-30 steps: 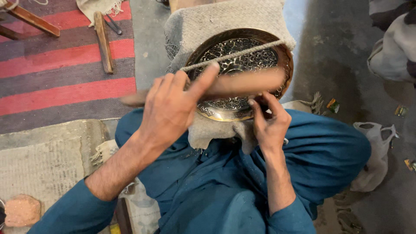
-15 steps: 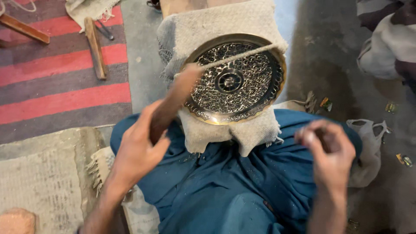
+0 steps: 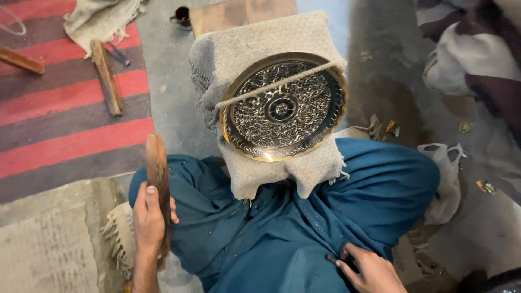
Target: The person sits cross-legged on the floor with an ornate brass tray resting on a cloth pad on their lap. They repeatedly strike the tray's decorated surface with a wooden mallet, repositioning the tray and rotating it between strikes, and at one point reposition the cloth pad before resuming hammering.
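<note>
My left hand is closed around a wooden mallet, its grip wrapped about the handle and the head pointing up, off to the left of my lap. The engraved brass plate it serves lies apart from it, face up on a coarse grey cloth draped over a block in front of my knees, with a cord stretched slantwise across its upper half. My right hand rests low on my blue trousers, fingers curled over a small dark tool; how firmly that grip has it, I cannot tell. Neither hand touches the plate, so I judge this a pause between strokes; the next one would call for the tool set on the pattern and the mallet brought over it. A second mallet lies on the red striped rug.
</note>
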Demonstrator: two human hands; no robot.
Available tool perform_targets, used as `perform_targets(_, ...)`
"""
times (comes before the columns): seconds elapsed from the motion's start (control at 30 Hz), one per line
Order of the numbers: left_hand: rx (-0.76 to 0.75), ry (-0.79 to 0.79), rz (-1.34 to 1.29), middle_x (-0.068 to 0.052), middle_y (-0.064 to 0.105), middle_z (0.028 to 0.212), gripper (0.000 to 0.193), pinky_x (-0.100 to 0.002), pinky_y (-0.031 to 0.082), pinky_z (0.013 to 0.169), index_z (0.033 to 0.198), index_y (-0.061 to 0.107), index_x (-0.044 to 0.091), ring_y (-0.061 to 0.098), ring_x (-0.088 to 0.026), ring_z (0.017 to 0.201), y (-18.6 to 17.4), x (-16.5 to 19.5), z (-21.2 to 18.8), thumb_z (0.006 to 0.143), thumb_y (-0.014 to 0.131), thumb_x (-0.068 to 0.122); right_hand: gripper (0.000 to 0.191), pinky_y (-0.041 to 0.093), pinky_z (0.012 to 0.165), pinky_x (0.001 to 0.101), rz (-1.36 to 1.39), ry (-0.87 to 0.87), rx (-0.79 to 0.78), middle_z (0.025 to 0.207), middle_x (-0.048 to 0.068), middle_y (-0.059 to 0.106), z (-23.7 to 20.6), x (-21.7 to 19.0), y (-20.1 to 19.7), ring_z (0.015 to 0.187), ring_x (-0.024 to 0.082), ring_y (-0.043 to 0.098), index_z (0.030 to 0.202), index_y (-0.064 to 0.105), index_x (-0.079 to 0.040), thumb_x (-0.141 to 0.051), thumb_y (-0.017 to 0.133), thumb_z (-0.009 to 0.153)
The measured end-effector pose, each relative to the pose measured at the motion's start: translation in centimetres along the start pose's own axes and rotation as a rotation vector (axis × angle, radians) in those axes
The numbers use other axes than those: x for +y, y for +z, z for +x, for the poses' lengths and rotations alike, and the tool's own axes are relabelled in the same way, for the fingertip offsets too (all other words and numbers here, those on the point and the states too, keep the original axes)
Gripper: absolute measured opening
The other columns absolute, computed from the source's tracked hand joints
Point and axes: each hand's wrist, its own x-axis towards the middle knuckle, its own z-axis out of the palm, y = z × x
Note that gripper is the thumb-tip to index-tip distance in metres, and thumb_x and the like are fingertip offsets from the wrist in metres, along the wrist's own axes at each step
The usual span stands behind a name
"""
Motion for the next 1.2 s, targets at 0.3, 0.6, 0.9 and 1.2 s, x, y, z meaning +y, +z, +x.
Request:
perform_targets(0.3,-0.136,-0.013,-0.101,-0.011,0.059,0.068,0.042,-0.032,0.05,0.047,0.111,0.055,0.001,0.055,-0.017,0.047,-0.7,1.0,-1.1,0.107,0.036,0.038,0.036,0.058,0.091,0.0385,-0.023,0.061,-0.104,0.109,0.01,0.078,-1.4,-2.9,-1.9,0.103,0.026,0.075,0.122,0.068,-0.018,-0.03,0.064,0.089)
perform_targets(0.6,-0.247,0.018,0.005,-0.011,0.067,0.066,0.041,-0.03,0.053,0.047,0.118,0.063,-0.001,0.063,-0.015,0.046,-2.6,-1.1,-2.2,0.1,0.047,0.032,0.03,0.056,0.099,0.0384,-0.267,0.077,-0.12,0.108,0.009,0.076,-2.3,-3.9,-1.4,0.106,0.028,0.072,0.111,0.078,-0.023,-0.032,0.066,0.085)
perform_targets(0.9,-0.79,0.214,0.444,-0.011,0.075,0.112,0.059,-0.038,0.055,0.088,0.134,0.061,0.014,0.074,-0.023,0.105,-3.6,-7.2,-3.1,0.079,0.08,0.024,0.021,0.058,0.09,0.0419,-0.3,-0.12,-0.145,0.099,0.008,0.077,-1.8,-4.9,-2.7,0.1,0.028,0.073,0.103,0.075,-0.02,-0.029,0.067,0.086)
perform_targets(1.2,-0.712,0.476,0.63,-0.012,0.07,0.106,0.035,-0.043,0.055,0.086,0.112,0.071,0.016,0.069,-0.033,0.098,2.2,-4.3,-9.6,0.078,0.075,0.019,0.019,0.052,0.076,0.0276,0.396,-0.763,0.699,0.083,0.005,0.071,1.5,-7.1,-17.2,0.081,0.011,0.064,0.1,0.072,-0.003,-0.02,0.064,0.101)
